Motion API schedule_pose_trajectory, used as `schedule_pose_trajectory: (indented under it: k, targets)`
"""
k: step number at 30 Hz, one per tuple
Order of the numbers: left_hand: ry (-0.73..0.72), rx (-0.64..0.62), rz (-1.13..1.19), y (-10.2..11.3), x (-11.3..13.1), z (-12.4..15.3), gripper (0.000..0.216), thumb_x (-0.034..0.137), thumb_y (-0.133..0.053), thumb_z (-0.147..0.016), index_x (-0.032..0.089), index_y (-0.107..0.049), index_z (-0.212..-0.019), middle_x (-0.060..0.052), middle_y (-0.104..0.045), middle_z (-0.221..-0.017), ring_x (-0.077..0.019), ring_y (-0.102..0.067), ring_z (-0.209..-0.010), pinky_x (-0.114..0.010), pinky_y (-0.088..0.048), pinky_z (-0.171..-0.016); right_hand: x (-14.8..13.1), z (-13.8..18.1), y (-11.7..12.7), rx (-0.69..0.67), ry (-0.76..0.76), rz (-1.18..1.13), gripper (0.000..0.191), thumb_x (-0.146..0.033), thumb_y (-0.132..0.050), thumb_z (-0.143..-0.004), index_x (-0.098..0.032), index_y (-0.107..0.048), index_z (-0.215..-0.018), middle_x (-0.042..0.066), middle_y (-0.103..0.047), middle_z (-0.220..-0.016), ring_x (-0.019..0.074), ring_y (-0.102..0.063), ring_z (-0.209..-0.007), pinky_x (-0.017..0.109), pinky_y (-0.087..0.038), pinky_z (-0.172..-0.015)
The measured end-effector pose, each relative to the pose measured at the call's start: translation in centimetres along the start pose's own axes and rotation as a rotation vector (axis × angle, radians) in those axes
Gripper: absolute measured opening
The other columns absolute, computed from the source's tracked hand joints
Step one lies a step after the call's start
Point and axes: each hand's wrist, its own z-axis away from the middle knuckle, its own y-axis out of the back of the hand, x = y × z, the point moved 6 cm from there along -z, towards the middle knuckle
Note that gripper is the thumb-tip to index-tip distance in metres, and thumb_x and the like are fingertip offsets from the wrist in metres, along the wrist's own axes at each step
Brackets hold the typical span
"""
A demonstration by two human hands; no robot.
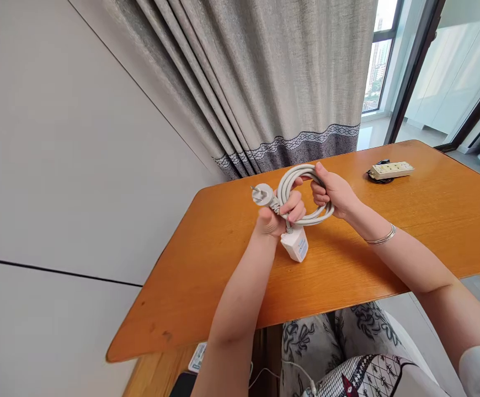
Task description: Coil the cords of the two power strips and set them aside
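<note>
A white power cord [306,219] is wound into several loops and held above the wooden table. My left hand [283,214] is closed around the left side of the coil, by the round plug [262,194], whose metal prongs point left. From the lower end of the cord hangs a white block [295,244] with a printed label, below my left hand. My right hand [331,191] grips the right side of the coil, thumb on top and fingers curled inside the loops.
On the wooden table [442,220], a cream power strip [393,170] lies at the back right with its dark cord [379,179] bundled beside it. A grey curtain [289,71] hangs behind the table. A white wall panel [78,165] stands at the left.
</note>
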Motion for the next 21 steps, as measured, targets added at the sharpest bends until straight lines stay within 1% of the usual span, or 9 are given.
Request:
schedule_pose_trajectory:
  k: [1,3,6,9,11,13,15,18,21]
  targets:
    - [0.009,0.003,-0.015,0.0,-0.1,-0.1,0.084,0.059,-0.096,-0.045,0.023,-0.064,-0.113,0.014,-0.033,-0.049,-0.006,-0.04,-0.037,-0.022,-0.03,-0.04,0.0,0.0,0.1,0.033,0.006,-0.012,0.058,-0.076,-0.065,-0.081,-0.018,-0.059,-0.077,-0.012,-0.03,-0.046,0.0034,-0.021,-0.037,0.019,-0.022,-0.039]
    - [0.045,0.059,-0.082,0.6,-0.2,-0.4,0.072,0.046,-0.094,-0.056,0.022,-0.064,-0.116,0.011,-0.045,-0.055,-0.0091,-0.056,-0.046,-0.021,-0.039,-0.045,0.0,0.0,0.3,0.095,0.024,-0.024,0.057,-0.075,-0.067,-0.081,-0.019,-0.058,-0.076,-0.013,-0.029,-0.045,0.0036,-0.022,-0.037,0.02,-0.022,-0.039]
    - [0.062,0.202,-0.226,2.0,0.0,-0.7,0.05,0.038,-0.085,-0.067,0.019,-0.066,-0.109,0.005,-0.06,-0.068,-0.0177,-0.074,-0.071,-0.025,-0.054,-0.062,-0.5,0.1,0.9,0.173,0.077,-0.032,0.056,-0.074,-0.067,-0.081,-0.019,-0.057,-0.074,-0.013,-0.028,-0.044,0.0038,-0.023,-0.037,0.02,-0.023,-0.039]
    - [0.046,0.286,-0.357,2.7,0.8,-0.7,0.043,0.039,-0.083,-0.071,0.017,-0.065,-0.104,-0.001,-0.07,-0.079,-0.0229,-0.077,-0.086,-0.028,-0.058,-0.071,-1.0,0.1,1.7,0.239,0.131,-0.036,0.056,-0.074,-0.067,-0.081,-0.019,-0.058,-0.076,-0.012,-0.03,-0.046,0.0036,-0.025,-0.037,0.02,-0.025,-0.039]
    - [0.07,0.264,-0.419,2.5,1.0,-0.7,0.048,0.042,-0.083,-0.072,0.017,-0.066,-0.108,-0.002,-0.072,-0.082,-0.0245,-0.077,-0.088,-0.029,-0.058,-0.07,-1.2,0.0,2.2,0.276,0.15,-0.035,0.056,-0.075,-0.067,-0.081,-0.019,-0.059,-0.078,-0.012,-0.033,-0.048,0.0037,-0.028,-0.038,0.02,-0.028,-0.04]
    - [0.089,0.234,-0.455,2.1,1.1,-0.6,0.049,0.044,-0.083,-0.072,0.016,-0.066,-0.108,-0.002,-0.07,-0.079,-0.025,-0.078,-0.085,-0.029,-0.059,-0.068,-1.2,-0.1,2.6,0.295,0.159,-0.032,0.055,-0.074,-0.068,-0.081,-0.019,-0.06,-0.081,-0.011,-0.038,-0.05,0.0041,-0.033,-0.039,0.02,-0.033,-0.041]
    - [0.066,0.253,-0.476,2.1,1.1,-0.7,0.044,0.045,-0.081,-0.074,0.016,-0.067,-0.103,-0.001,-0.068,-0.076,-0.0241,-0.078,-0.081,-0.03,-0.06,-0.067,-1.0,-0.3,2.7,0.293,0.157,-0.029,0.055,-0.074,-0.067,-0.082,-0.019,-0.063,-0.086,-0.009,-0.045,-0.054,0.0052,-0.042,-0.042,0.02,-0.037,-0.043]
    - [-0.003,0.326,-0.502,2.7,1.1,-0.9,0.036,0.045,-0.078,-0.078,0.016,-0.066,-0.096,0.0,-0.066,-0.076,-0.0217,-0.077,-0.077,-0.029,-0.059,-0.065,-0.6,-0.6,2.7,0.252,0.138,-0.009,0.054,-0.073,-0.065,-0.084,-0.02,-0.065,-0.095,-0.005,-0.057,-0.06,0.0093,-0.057,-0.05,0.021,-0.046,-0.048]
    - [-0.045,0.332,-0.533,3.4,1.2,-1.0,0.04,0.051,-0.077,-0.079,0.017,-0.066,-0.096,-0.002,-0.069,-0.079,-0.0207,-0.077,-0.079,-0.025,-0.056,-0.06,-0.3,-0.9,2.8,0.191,0.142,0.05,0.054,-0.072,-0.066,-0.084,-0.021,-0.066,-0.102,-0.002,-0.065,-0.064,0.0131,-0.066,-0.056,0.024,-0.054,-0.055]
